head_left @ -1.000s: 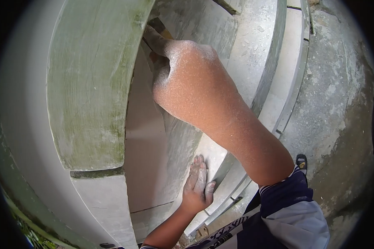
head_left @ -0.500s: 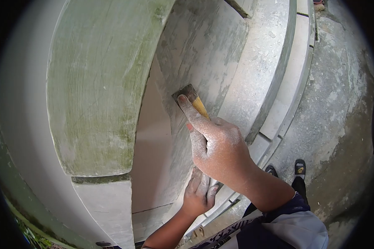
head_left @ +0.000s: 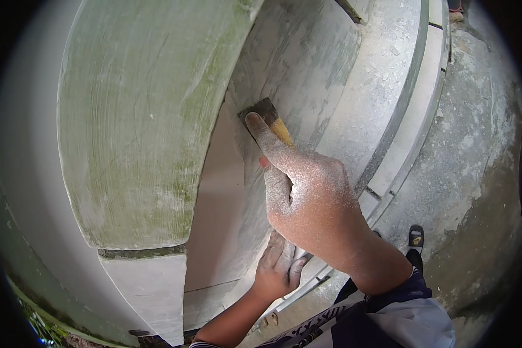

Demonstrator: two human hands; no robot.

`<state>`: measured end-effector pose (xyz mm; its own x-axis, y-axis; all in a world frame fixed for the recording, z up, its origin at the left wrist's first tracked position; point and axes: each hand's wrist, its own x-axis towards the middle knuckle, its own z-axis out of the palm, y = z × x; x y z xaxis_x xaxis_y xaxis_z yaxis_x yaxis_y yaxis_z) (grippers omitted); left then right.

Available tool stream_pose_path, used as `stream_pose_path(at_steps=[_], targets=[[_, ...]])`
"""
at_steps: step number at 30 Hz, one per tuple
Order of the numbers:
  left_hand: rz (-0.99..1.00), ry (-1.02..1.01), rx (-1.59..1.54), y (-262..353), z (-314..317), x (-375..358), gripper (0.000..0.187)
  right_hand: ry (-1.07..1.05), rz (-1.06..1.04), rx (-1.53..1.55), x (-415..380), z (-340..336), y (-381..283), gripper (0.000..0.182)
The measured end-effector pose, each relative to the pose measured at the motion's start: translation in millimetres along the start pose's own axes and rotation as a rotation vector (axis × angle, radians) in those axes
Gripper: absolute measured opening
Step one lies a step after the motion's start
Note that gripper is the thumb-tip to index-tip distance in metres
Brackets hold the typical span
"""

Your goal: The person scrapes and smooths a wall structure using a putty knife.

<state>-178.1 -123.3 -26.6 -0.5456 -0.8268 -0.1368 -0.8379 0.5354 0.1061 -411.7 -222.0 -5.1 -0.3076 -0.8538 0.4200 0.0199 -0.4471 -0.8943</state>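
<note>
My right hand [head_left: 313,194], dusted with white powder, is closed around a scraper [head_left: 265,108] with a dark, wide blade and a yellow handle. My index finger lies along the blade, whose edge meets the grey-and-white streaked wall surface [head_left: 296,64]. Lower down, my left hand [head_left: 278,269] rests with its fingers stretched out near the base of this wall. Its fingertips are partly hidden behind my right hand. Beside the blade, on the left, is a smooth pale pinkish patch [head_left: 217,191] of wall.
A greenish, brush-streaked curved panel [head_left: 139,127] stands at the left, above a pale block [head_left: 151,284]. Curved ledges [head_left: 383,75] with white flakes run along the right. Beyond them lies a stained concrete floor [head_left: 452,139], where a sandalled foot [head_left: 416,238] shows.
My right hand and the scraper have moved slightly upward along the wall. My left hand has hardly moved. The camera view has shifted a little.
</note>
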Motion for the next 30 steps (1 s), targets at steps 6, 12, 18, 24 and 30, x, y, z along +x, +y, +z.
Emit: stream_pose_path(at_steps=[6,12,18,24,30], targets=[[0.018,0.053,-0.028,8.0,-5.0,11.7,0.065,-0.001,0.033,-0.028,24.8,-5.1,-8.1,0.042],[0.026,0.057,-0.017,10.5,-5.4,10.0,0.068,-0.019,0.066,0.055,6.5,-1.4,-4.2,0.036],[0.040,0.100,0.016,15.8,-6.2,8.7,0.069,0.114,0.017,-0.082,34.9,-3.8,-6.3,0.039],[-0.010,0.059,-0.044,13.6,-5.5,8.2,0.067,-0.151,0.141,0.033,12.0,-8.2,-10.8,0.037],[-0.024,0.045,-0.012,11.0,-2.8,5.9,0.064,-0.040,0.060,-0.050,-4.2,8.9,-0.3,0.048]])
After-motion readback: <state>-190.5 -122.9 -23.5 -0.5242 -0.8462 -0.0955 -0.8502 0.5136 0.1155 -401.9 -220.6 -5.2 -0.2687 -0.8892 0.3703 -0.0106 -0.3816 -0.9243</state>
